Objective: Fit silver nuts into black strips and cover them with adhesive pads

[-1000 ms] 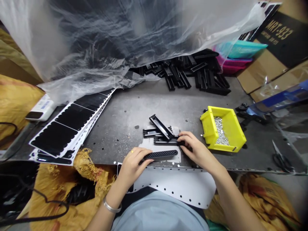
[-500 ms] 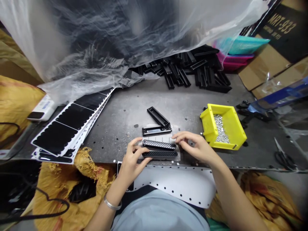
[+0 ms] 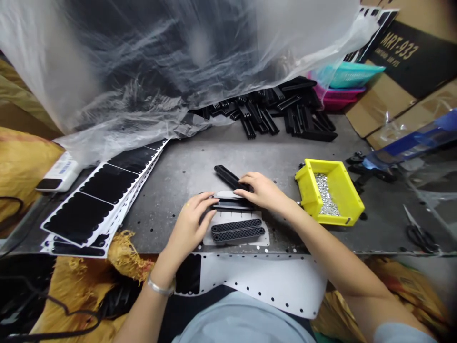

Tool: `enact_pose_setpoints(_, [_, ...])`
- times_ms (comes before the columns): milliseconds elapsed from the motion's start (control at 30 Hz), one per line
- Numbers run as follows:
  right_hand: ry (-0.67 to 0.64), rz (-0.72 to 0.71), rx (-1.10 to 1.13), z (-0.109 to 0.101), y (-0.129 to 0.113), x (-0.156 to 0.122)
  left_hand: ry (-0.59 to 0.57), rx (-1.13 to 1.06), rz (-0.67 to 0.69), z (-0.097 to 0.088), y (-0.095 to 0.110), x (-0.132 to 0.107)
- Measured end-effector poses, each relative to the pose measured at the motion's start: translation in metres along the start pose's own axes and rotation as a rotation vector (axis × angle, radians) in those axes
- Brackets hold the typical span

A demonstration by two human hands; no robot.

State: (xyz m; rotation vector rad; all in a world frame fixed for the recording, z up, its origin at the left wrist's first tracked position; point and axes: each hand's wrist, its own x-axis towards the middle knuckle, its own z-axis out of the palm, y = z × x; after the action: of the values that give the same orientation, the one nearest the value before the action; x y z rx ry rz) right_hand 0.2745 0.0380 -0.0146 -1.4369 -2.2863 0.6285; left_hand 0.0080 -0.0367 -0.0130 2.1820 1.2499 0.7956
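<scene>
Two black mesh-patterned strips (image 3: 238, 230) lie side by side on a white backing sheet (image 3: 262, 240) near the front edge of the grey metal table (image 3: 185, 171). Just behind them my left hand (image 3: 191, 221) and my right hand (image 3: 257, 189) both rest on a black plastic bar (image 3: 230, 204); fingers of each hand are curled on its ends. A second black bar (image 3: 226, 175) lies tilted behind it, under my right fingers.
A yellow bin (image 3: 330, 196) of small silver parts stands at the right. A heap of black bars (image 3: 274, 112) lies at the back under a clear plastic sheet (image 3: 160, 62). Sheets of black stickers (image 3: 103, 190) lie at the left, scissors (image 3: 419, 233) at far right. Cardboard boxes (image 3: 400, 71) stand behind.
The second mesh strip was laid beside the first on the white sheet. Both hands then moved back from the strips to the black bar behind them.
</scene>
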Motion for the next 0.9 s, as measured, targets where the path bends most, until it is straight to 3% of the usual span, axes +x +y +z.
enact_pose_setpoints(133, [0.013,0.027,-0.023,-0.002,-0.001,0.011,-0.16,0.012,0.056,-0.003,-0.014,0.028])
enact_pose_setpoints(233, [-0.038,-0.053,0.011,-0.012,-0.007,0.002,-0.184,-0.034,0.067,-0.005,-0.015,0.02])
enact_pose_setpoints(267, [-0.074,-0.093,0.043,-0.016,-0.009,-0.004,-0.152,-0.034,0.063,-0.005,-0.015,0.013])
enact_pose_setpoints(333, [-0.194,-0.19,0.14,-0.025,-0.011,-0.013,0.018,0.006,0.015,-0.003,-0.015,-0.001])
enact_pose_setpoints(400, [-0.295,-0.218,0.207,-0.036,-0.009,-0.007,0.228,0.05,-0.065,0.0,-0.014,-0.01])
enact_pose_setpoints(433, [-0.297,-0.184,0.204,-0.042,-0.007,0.003,0.278,0.051,-0.094,0.003,-0.013,-0.011])
enact_pose_setpoints(500, [-0.172,-0.024,0.125,-0.052,0.002,0.04,0.217,0.008,-0.094,0.009,-0.011,-0.01])
enact_pose_setpoints(633, [0.12,0.188,0.021,-0.059,0.024,0.123,-0.096,-0.097,-0.034,0.021,-0.005,0.002])
enact_pose_setpoints(700, [0.214,0.259,-0.018,-0.054,0.031,0.143,-0.12,-0.12,-0.051,0.023,-0.004,0.007])
enact_pose_setpoints(800, [0.242,0.26,-0.048,-0.039,0.034,0.134,-0.079,-0.128,-0.071,0.022,-0.007,0.01])
enact_pose_setpoints(900, [0.134,0.132,-0.038,-0.023,0.029,0.087,-0.061,-0.175,-0.075,0.019,-0.01,0.012])
